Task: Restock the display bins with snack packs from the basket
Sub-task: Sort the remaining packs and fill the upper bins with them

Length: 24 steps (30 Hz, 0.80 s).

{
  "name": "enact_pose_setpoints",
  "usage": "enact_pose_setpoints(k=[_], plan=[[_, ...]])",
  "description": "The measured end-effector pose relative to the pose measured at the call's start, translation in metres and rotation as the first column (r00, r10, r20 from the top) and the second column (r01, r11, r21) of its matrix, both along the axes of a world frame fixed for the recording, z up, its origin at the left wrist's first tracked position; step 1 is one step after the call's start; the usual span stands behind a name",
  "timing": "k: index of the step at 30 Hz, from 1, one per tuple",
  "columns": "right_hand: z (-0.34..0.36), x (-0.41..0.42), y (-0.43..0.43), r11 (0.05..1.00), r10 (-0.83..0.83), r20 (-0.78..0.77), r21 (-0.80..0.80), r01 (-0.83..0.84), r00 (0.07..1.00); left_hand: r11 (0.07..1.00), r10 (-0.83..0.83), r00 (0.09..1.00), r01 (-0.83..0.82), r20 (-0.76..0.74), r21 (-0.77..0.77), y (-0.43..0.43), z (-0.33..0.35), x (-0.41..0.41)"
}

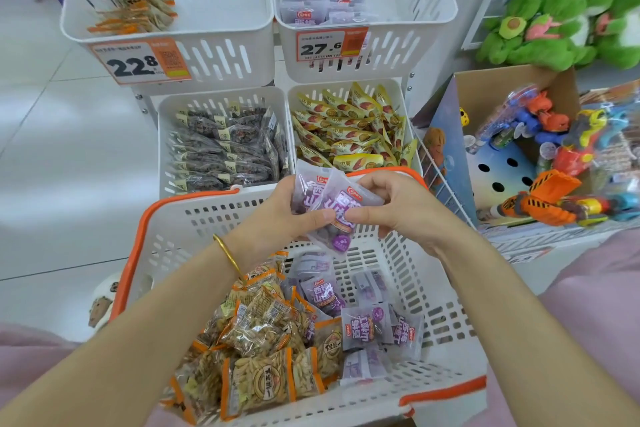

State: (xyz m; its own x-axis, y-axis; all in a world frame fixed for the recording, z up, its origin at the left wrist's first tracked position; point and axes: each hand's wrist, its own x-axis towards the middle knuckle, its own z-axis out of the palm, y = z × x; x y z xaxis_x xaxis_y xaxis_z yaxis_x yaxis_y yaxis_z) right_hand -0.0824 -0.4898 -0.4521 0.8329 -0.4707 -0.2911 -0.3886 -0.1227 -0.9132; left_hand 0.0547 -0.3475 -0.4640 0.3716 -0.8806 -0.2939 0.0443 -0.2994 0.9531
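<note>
A white basket (450,319) with orange trim sits on my lap. It holds orange seed packs (263,322) on the left and several purple plum packs (367,326) on the right. Above its far rim my left hand (277,215) grips a small bunch of purple packs (332,204), and my right hand (398,204) pinches the same bunch from the right. The upper right display bin (398,42), tagged 27.6, holds matching purple packs (322,3). The upper left bin (228,42), tagged 22.8, holds a few orange packs (135,7).
Two lower bins are full: dark packs (225,146) on the left, yellow packs (353,125) on the right. A cardboard box of plastic toys (561,163) stands at the right, with green plush toys (561,21) behind it. Pale tiled floor lies to the left.
</note>
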Motion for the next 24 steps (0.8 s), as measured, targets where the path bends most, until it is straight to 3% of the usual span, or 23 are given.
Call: enact_pose_setpoints(k=[2,7,11,13,16,18,21,24], plan=[[0.003,-0.002,-0.003,0.998,-0.018,0.055,-0.058,0.021,0.998,1.0,-0.005,1.0,0.004,-0.015,-0.005,0.0,0.001,0.001],[0.017,0.003,-0.005,1.0,-0.023,0.236,-0.014,0.027,0.972,1.0,-0.019,0.999,0.02,0.045,-0.024,-0.006,0.007,-0.003],[0.034,0.02,-0.016,0.918,0.075,0.132,-0.396,-0.017,0.988,0.998,0.009,0.986,0.001,0.168,-0.058,-0.014,0.013,0.004],[0.051,0.027,-0.032,0.93,0.186,0.051,-0.331,-0.159,0.981,0.995,0.005,0.974,0.018,0.229,-0.099,-0.024,0.027,0.014],[0.079,0.041,-0.062,0.951,0.308,0.063,-0.036,-0.307,0.949,0.985,-0.009,0.947,0.064,0.321,-0.163,-0.052,0.054,0.033],[0.101,0.053,-0.082,0.947,0.318,0.089,0.005,-0.32,0.944,0.978,0.008,0.902,0.082,0.432,-0.191,-0.078,0.074,0.045],[0.135,0.076,-0.113,0.956,0.291,0.155,-0.086,-0.281,0.944,0.97,0.087,0.81,0.065,0.58,-0.236,-0.119,0.103,0.068],[0.166,0.108,-0.145,0.977,0.16,0.295,-0.185,-0.108,0.942,0.949,0.223,0.649,0.025,0.727,-0.314,-0.152,0.129,0.1]])
